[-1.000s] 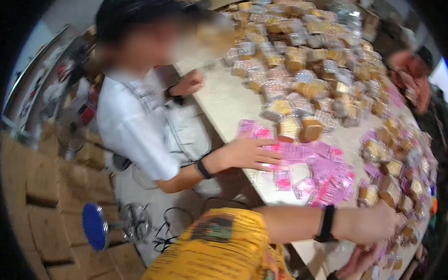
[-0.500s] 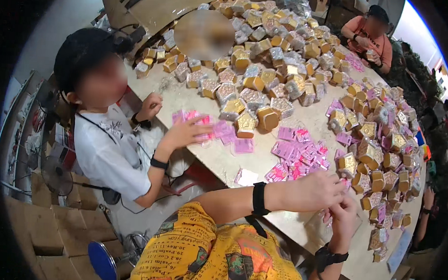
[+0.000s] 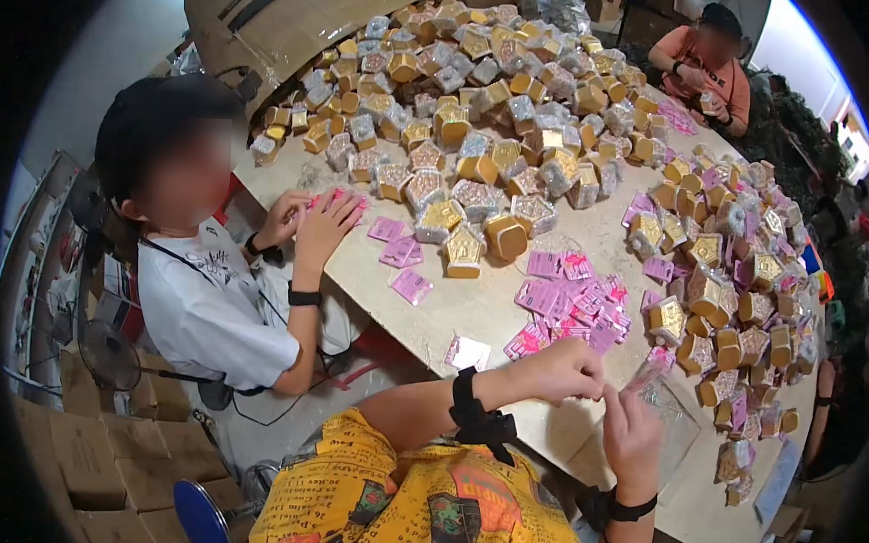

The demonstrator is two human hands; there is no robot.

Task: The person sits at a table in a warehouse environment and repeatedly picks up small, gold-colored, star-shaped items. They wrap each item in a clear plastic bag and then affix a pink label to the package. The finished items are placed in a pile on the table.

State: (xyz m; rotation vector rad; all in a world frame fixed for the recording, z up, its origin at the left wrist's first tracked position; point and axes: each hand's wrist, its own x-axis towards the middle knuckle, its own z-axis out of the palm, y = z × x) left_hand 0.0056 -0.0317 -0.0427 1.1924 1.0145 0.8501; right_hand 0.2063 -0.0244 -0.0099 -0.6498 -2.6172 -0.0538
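Note:
My left hand (image 3: 557,370) reaches in over the table's near edge, its fingers pinched together. My right hand (image 3: 632,433) is just right of it, thumb and forefinger closed, and the two sets of fingertips nearly meet. Whatever lies between them is too small to make out. Beyond my right fingers is a pink tag (image 3: 658,360), at the edge of a clear shallow tray (image 3: 687,441) with thin strands in it. Ahead of my left hand lies a loose pile of pink and purple tags (image 3: 572,305), with a white card (image 3: 468,352) to its left.
Small gold house-shaped ornaments (image 3: 462,249) heap across the far table (image 3: 358,278). More ornaments with tags (image 3: 711,291) crowd the right side. A co-worker in white (image 3: 218,297) handles pink tags at left; another in orange (image 3: 709,75) sits far right. A blue round stool (image 3: 199,517) stands lower left.
My hands have drawn slightly apart, and my left hand has shifted left, uncovering the clear tray. The co-worker at left has pulled a hand back, gathering some tags and leaving others spread.

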